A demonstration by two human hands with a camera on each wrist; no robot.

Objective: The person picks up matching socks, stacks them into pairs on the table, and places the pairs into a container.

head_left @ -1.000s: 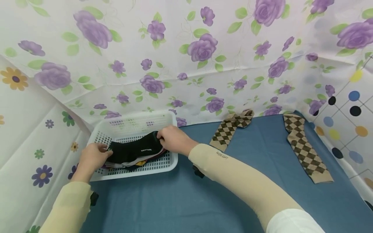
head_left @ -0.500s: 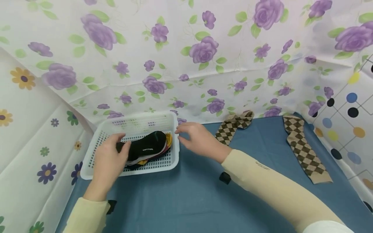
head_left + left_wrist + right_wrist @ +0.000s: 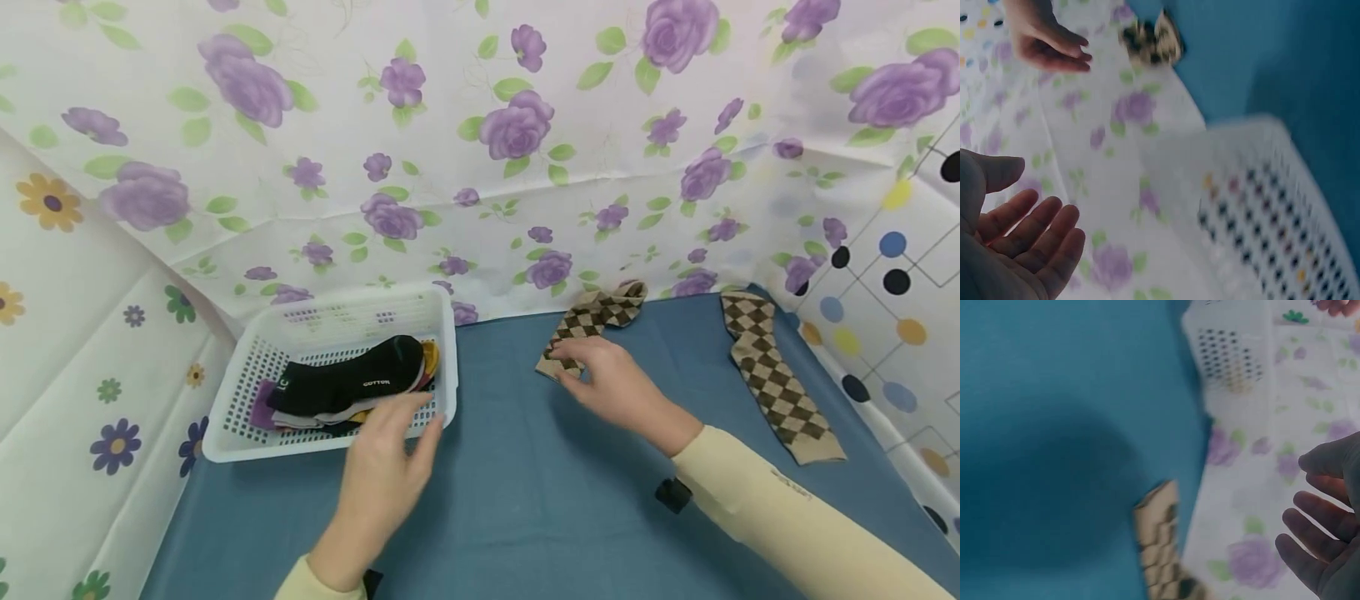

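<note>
A white perforated basket (image 3: 442,417) stands on the left, with a black sock (image 3: 348,379) marked COTTON lying on a stack of other socks in it. In front of the basket's right end my left hand (image 3: 384,479) hovers with its fingers apart and holds nothing. My right hand (image 3: 615,387) is over the near end of a beige and brown argyle sock (image 3: 581,325), its fingers loosely bent. The right wrist view shows space between that hand and the argyle sock (image 3: 1159,550). Another argyle sock (image 3: 776,379) lies further right, beyond both hands.
Blue cloth (image 3: 495,500) covers the table. A floral sheet (image 3: 450,167) hangs along the back. More patterned sheets, one with daisies (image 3: 112,446) and one with coloured dots (image 3: 892,283), close off the left and right sides.
Both hands have let go of the black sock, which stays on the stack in the basket. They have moved right, the right hand to the nearer argyle sock, the left out in front of the basket.
</note>
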